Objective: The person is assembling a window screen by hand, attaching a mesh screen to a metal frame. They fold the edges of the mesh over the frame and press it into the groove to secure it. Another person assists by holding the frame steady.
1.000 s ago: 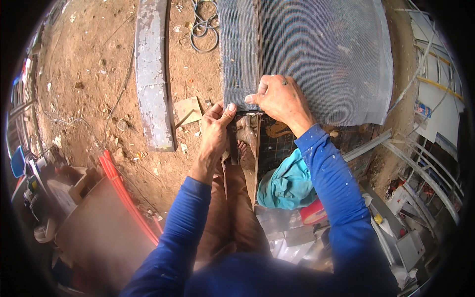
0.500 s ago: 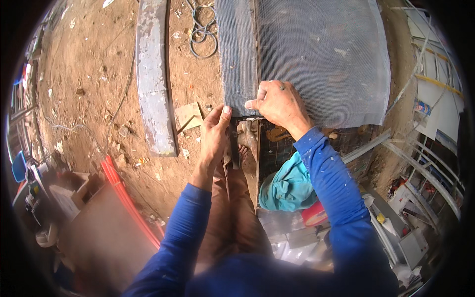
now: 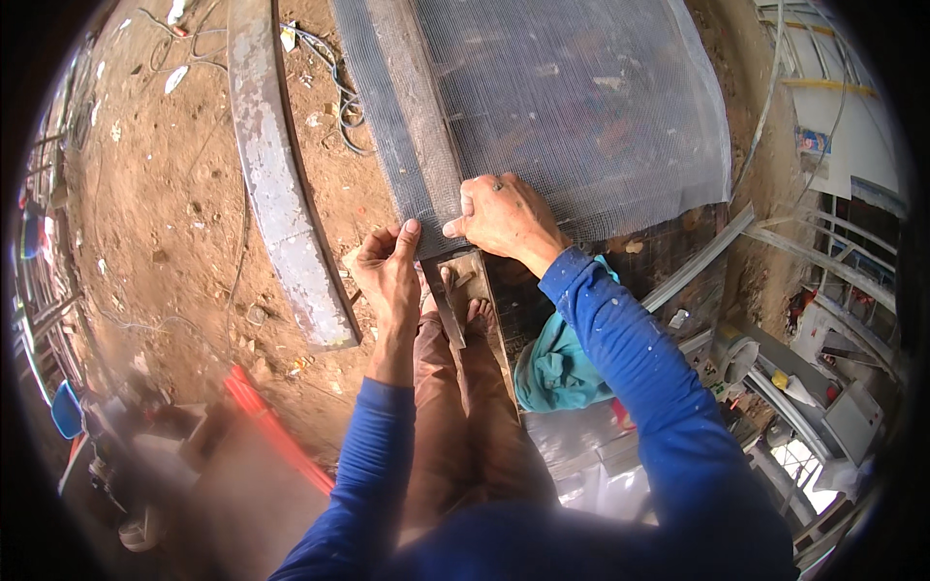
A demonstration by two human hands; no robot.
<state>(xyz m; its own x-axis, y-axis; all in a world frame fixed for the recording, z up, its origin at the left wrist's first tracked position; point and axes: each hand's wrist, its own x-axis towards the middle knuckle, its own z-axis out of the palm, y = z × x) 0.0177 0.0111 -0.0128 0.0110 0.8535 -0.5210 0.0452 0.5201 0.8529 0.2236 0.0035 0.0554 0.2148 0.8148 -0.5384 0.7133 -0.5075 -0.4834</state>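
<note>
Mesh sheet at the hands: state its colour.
Bluish grey; the mesh sheet shows best in the head view.

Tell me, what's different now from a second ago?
The far ends of the mesh sheet and flaking grey beam have swung left in view, likely because the head turned. Nothing was visibly taken up or let go: the left hand stays at the mesh's near left corner, the right hand at its near edge.

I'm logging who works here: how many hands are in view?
2: the left hand is at the near left corner of the grey mesh; the right hand is over its near edge.
</note>
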